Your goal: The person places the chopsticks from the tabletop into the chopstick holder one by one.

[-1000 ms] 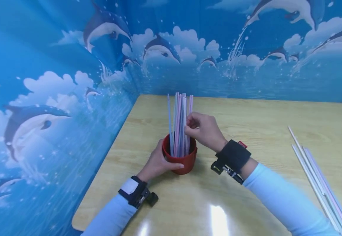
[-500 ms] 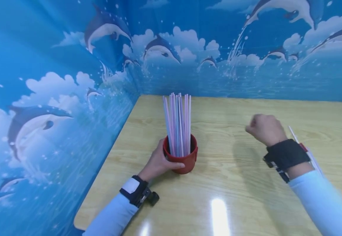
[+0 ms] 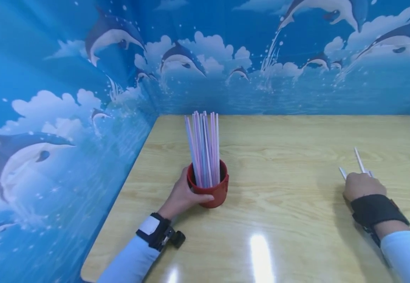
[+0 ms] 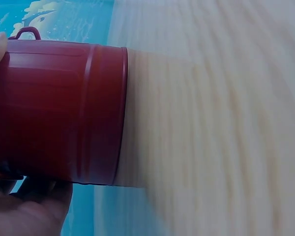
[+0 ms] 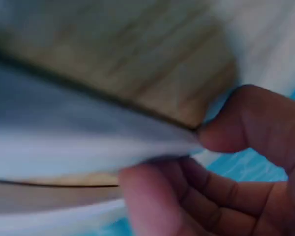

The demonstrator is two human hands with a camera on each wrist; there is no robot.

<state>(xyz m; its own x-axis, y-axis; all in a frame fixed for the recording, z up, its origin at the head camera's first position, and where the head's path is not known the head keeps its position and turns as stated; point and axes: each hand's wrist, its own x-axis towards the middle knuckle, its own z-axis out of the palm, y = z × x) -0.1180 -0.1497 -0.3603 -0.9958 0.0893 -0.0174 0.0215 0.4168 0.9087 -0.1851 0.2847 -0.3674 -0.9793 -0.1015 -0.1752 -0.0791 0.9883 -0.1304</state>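
A red cup (image 3: pixel 217 195) with a small loop on its side stands upright on the table, holding a bundle of pastel straws (image 3: pixel 205 151). My left hand (image 3: pixel 182 198) grips the cup from the left, thumb across its front. In the left wrist view the cup (image 4: pixel 59 113) fills the left side, with fingers at its edge. At the far right, my right hand (image 3: pixel 365 186) is down over several loose straws (image 3: pixel 359 159), partly hiding them. In the right wrist view, thumb and fingers (image 5: pixel 226 128) close on the end of a blurred pale straw (image 5: pixel 88 147).
The wooden table (image 3: pixel 279 157) spans between the two hands, its left edge running beside the left forearm. A blue dolphin-print curtain (image 3: pixel 198 82) stands behind and to the left of the table.
My right hand has left the straws in the cup and moved right, down to the loose straws. My left hand stays on the cup. The head view has shifted slightly.
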